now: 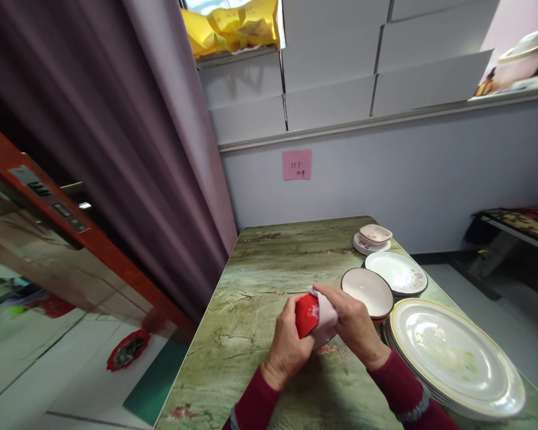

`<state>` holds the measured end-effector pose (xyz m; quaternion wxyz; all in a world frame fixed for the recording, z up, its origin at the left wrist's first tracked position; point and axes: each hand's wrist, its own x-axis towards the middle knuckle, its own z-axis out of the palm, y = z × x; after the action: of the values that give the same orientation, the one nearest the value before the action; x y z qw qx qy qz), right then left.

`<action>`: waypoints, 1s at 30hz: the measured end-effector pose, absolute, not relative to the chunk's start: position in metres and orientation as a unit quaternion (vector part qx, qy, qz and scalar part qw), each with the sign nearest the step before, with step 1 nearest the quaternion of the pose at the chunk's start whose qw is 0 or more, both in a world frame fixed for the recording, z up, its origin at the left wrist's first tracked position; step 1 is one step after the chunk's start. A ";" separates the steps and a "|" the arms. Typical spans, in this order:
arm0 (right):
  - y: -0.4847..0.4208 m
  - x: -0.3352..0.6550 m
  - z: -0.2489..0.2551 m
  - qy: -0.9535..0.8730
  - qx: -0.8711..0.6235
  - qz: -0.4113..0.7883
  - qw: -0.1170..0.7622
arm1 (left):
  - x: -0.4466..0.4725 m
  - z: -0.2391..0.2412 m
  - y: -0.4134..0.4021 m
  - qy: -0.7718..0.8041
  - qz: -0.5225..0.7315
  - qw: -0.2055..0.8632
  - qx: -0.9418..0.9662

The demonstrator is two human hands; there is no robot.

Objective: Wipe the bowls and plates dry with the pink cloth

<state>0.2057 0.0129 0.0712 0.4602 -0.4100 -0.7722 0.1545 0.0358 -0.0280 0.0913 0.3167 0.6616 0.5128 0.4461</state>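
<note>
Above the green wood-patterned table [251,280], my left hand [288,343] grips a small red bowl [305,315] with a pale flower print. The bowl is tilted, and part of it is hidden by my fingers and a cloth. My right hand [352,319] presses that pale cloth [326,313] against the bowl's side, its fingers closed over the fabric. Just right of my right hand stands a cream bowl [366,289] with a dark rim. Closest to my right forearm lies a stack of large oval plates [457,352] with yellow rims.
Farther back on the table are round white plates [394,272] and a small squarish dish [375,233] on stacked saucers [363,246]. A purple curtain [179,149] and an orange door edge [116,257] stand at left. A pink note [296,165] is on the wall.
</note>
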 end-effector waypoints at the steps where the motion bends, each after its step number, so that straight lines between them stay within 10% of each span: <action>1: 0.015 0.206 0.071 -0.749 -0.417 0.183 0.482 | 0.036 0.091 -0.026 0.507 0.460 0.314 0.658; 11: 0.027 0.166 0.046 -0.324 -0.454 0.544 0.627 | 0.054 0.089 -0.002 0.430 0.629 0.391 0.516; 21: 0.034 0.187 0.046 -0.541 -0.482 0.378 0.576 | 0.028 0.070 0.006 0.437 0.552 0.449 0.550; 30: 0.041 0.169 0.050 -0.817 -0.502 0.027 0.283 | 0.017 0.027 0.016 0.412 0.555 0.529 0.493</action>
<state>0.1689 0.0411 0.0504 0.2830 -0.5019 -0.8169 0.0267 0.0170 0.0164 0.0273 0.5289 0.4927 0.4116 0.5551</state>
